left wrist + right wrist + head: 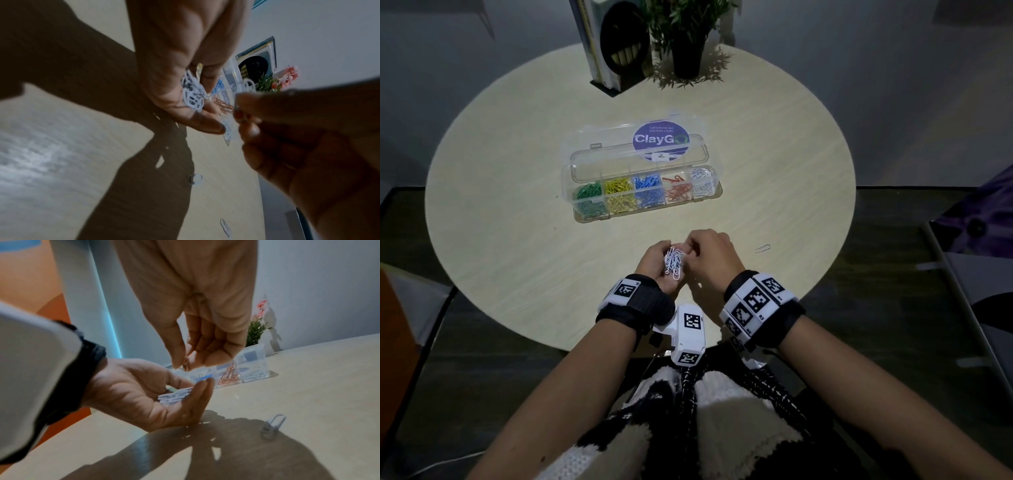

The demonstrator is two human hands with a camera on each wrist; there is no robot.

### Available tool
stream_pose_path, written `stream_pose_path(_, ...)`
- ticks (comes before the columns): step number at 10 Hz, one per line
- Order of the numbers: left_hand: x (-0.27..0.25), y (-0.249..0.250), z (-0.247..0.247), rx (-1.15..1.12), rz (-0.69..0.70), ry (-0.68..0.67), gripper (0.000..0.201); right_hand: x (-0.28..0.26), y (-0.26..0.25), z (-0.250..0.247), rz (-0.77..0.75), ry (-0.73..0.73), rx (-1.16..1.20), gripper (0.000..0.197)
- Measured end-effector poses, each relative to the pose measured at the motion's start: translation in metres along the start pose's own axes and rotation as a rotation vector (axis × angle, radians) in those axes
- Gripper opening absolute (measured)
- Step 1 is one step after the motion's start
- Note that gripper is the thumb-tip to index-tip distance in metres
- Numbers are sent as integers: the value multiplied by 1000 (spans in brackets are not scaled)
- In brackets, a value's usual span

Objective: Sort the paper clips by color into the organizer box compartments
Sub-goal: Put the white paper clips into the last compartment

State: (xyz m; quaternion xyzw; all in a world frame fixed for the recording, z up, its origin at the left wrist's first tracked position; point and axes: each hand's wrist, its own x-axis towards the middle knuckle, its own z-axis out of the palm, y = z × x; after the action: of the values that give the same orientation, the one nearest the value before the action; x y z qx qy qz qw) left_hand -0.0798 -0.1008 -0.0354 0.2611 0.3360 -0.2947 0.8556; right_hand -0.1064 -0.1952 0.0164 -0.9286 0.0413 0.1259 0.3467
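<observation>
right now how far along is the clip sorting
Nearly done. The organizer box already holds green, yellow, blue, red and white clips in separate compartments. In hand: the left hand cups a pile of white paper clips, the right hand picking at it. Left: that pile and one loose clip on the table.

Head camera looking down at table (517,192), wrist cameras close along hands, all sharing organizer box (643,185)

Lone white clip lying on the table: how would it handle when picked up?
The single clip lies flat on the smooth table, so it would probably slide before lifting. It looks thin and light, probably needing a fingertip pinch from the right hand.
</observation>
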Motion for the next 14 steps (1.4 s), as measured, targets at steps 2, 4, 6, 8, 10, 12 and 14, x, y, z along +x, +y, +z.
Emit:
stream_pose_path(2, 4, 6, -5, 157, -80, 84, 39, 9, 12, -14, -25, 87, 97, 5)
stream_pose_path(4, 1, 8, -2, 245, -120, 66, 41, 12, 53, -13, -39, -197, -281, 15)
stream_pose_path(6, 4, 8, 4, 280, -105, 83, 42, 11, 67, -2, -17, -186, -211, 10)
stream_pose_path(8, 10, 5, 10, 273, -108, 80, 42, 15, 70, -3, 122, -100, 6, 26)
stream_pose_path(10, 18, 1, 14, 205, -48, 94, 35, 17, 64, 3, 227, 24, -94, 30)
stream_pose_path(12, 19, 0, 18, 111, 30, 50, 34, 20, 68, 4, 207, 10, -174, 11)
stream_pose_path(14, 22, 0, 20, 100, 32, 60, 33, 22, 83, -23, 213, 85, -84, 15)
